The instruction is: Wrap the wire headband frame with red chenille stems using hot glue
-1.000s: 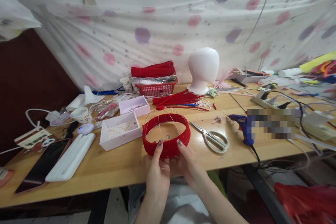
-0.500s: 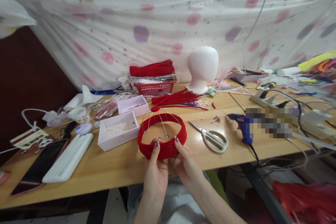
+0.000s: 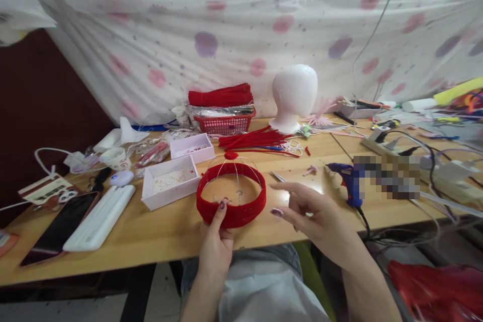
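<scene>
A red fuzzy ring-shaped frame (image 3: 241, 215), with thin wires arching up to a small red disc (image 3: 231, 156), is held above the table's front edge. My left hand (image 3: 219, 241) grips its near side, thumb on the outer band and fingers underneath. To the right of the ring, my right hand (image 3: 311, 211) is apart from it, thumb and index finger spread with nothing between them. That hand covers most of the scissors (image 3: 278, 176); only the blade tips show. Red fuzzy stems (image 3: 252, 139) lie behind the ring.
White boxes of beads (image 3: 171, 196) stand left of the ring, near a phone (image 3: 60, 229) and a white case (image 3: 98, 219). Behind are a red basket (image 3: 224, 125) and a foam head (image 3: 294, 95). A blue glue gun (image 3: 350, 181) and power strips (image 3: 388, 148) are at the right.
My right hand has let go of the ring and moved right, over the scissors, its fingers opening. My left hand still holds the ring. The view has shifted slightly.
</scene>
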The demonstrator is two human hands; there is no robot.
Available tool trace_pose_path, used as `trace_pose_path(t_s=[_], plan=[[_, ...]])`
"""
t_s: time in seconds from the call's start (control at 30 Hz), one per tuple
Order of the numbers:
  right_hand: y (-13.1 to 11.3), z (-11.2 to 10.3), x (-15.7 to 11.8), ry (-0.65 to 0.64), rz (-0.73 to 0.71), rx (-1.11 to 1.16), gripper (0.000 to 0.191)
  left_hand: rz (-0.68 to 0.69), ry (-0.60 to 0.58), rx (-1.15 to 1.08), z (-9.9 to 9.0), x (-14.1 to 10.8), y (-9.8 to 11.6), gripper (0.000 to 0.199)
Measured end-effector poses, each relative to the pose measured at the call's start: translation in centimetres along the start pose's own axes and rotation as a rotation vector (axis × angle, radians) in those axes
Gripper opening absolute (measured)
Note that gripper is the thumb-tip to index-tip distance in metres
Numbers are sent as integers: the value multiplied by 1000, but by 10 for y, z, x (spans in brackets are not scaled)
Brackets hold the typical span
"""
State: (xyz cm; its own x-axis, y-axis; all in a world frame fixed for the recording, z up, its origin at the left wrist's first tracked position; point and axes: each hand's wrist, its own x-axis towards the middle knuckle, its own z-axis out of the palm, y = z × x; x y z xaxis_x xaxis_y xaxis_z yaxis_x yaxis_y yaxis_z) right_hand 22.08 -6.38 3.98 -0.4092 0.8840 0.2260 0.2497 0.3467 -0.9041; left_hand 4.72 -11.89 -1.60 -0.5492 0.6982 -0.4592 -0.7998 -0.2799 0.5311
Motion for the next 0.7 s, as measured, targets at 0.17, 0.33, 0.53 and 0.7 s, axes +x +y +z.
trace_pose_path(t_s=[0.17, 0.33, 0.53, 0.7], plan=[[-7, 32, 20, -145, -72, -161, 35, 20, -109, -8, -6, 1, -5, 32], [-4, 53, 25, -134, -101, -187, 6, 33, -183, -22, -8, 1, -6, 40], [-4, 53, 20, -143, -192, -300, 19, 42, -180, -29, -7, 0, -6, 40], [3, 54, 22, -140, -242, -201, 21, 46, -185, -16, -9, 2, -8, 45]])
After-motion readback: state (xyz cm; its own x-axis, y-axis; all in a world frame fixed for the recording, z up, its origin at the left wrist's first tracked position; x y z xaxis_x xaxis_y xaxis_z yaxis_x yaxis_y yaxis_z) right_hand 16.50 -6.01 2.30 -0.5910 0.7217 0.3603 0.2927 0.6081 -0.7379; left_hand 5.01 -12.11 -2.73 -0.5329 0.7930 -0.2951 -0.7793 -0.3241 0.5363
